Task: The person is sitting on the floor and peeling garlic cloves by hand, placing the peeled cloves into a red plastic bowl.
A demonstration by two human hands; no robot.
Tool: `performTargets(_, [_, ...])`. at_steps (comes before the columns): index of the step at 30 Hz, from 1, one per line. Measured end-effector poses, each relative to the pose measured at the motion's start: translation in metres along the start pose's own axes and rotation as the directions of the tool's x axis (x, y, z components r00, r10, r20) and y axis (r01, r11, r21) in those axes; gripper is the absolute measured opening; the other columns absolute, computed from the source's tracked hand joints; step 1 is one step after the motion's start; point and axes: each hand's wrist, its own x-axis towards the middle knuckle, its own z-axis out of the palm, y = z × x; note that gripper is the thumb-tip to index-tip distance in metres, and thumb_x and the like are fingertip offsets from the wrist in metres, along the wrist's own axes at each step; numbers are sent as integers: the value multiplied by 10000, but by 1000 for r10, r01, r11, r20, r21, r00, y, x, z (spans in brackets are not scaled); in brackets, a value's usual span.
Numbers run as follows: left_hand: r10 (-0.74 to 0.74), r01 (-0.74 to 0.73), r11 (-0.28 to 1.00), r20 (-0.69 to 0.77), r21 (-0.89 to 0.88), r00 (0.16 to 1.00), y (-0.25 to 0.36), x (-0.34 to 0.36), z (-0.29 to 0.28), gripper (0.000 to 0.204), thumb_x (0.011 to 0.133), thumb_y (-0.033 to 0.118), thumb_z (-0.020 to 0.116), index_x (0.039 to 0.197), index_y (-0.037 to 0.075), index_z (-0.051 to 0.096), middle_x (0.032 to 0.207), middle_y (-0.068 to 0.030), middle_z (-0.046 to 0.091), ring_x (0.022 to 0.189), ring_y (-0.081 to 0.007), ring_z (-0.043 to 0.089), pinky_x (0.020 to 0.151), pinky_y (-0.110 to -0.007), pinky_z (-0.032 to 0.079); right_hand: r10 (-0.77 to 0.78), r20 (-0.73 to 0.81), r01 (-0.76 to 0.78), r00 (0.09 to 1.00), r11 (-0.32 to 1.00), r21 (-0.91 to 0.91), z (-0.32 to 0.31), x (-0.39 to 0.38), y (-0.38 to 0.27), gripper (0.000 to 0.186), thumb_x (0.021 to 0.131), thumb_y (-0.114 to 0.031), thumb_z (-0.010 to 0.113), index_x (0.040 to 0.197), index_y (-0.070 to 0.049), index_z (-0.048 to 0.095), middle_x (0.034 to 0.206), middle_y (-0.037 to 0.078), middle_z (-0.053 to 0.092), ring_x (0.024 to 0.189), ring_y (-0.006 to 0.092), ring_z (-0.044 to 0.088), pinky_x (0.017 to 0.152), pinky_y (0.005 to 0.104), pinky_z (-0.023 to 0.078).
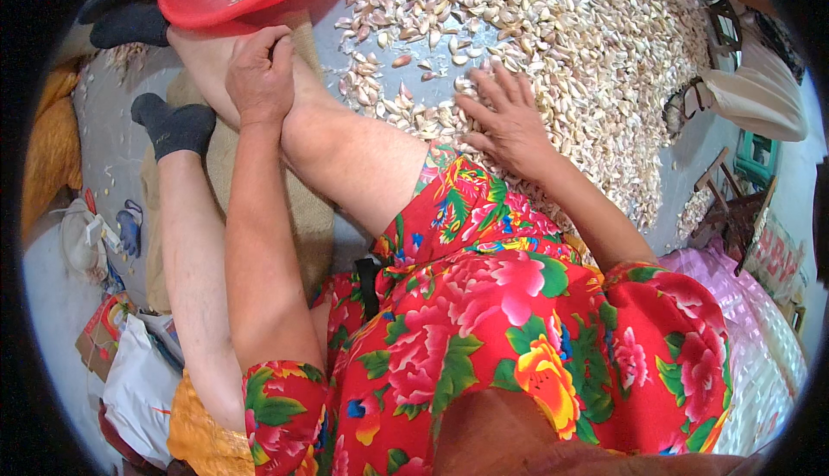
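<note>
Loose garlic cloves (596,87) lie in a wide pile over the floor on the right. My right hand (509,122) rests on the near left edge of this pile with its fingers spread, slightly blurred and gripping nothing. Closed and curled, my left hand (261,77) lies against my bent leg just below the knee. Its palm is hidden, so I cannot make out whether anything is in it. Just beyond that hand stands a red plastic basin (203,11) with some garlic cloves and bits of skin inside.
Brown sacking (306,208) lies under my legs. At the right are another person's leg (751,100), a small wooden stool (730,217) and a pink and white woven sack (734,312). A glove (129,227) and a white bag (136,390) lie at the left.
</note>
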Motion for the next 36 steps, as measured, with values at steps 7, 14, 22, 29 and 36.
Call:
performTargets(7, [-42,42,999,-24,13,999,3,-1,1,131,842,229,688,932,163,758,905,-82,701,888,-301,666,785,-416,524,158,-65,-161,985,986,-39,-14,-49,25,574,846,-400,738,1364,-201,593,1521,140,405,1445,391,307,1166,566,243])
performTargets(14, [-23,24,999,-16,39,1000,0,-1,1,139,836,226,688,934,154,755,939,-95,700,922,-311,660,817,-424,524,252,-55,-256,966,962,-93,-3,-47,21,641,893,-363,681,1477,-182,488,1592,119,327,1489,375,238,1194,570,167])
performTargets(22, [40,-41,999,-66,-10,997,2,-8,1,134,820,179,692,929,137,755,982,-103,704,967,-310,657,864,-428,519,227,-83,-235,970,965,-116,1,-48,22,581,962,-401,592,1490,-191,469,1604,126,301,1504,377,206,1208,586,118])
performTargets(29, [86,-88,996,-61,-29,994,-7,-20,5,141,815,205,698,920,152,776,1023,-97,713,1081,-302,630,940,-417,501,190,-127,-210,974,962,-172,11,-47,27,529,979,-382,569,1463,-186,487,1574,137,345,1483,376,240,1187,597,154])
performTargets(36, [41,-41,999,3,2,999,-3,-34,2,180,845,290,657,945,213,785,1125,-66,707,1236,-286,550,1061,-431,410,171,-179,-209,969,953,-221,19,-45,30,535,977,-412,569,1470,-221,485,1585,88,337,1488,348,240,1194,577,150])
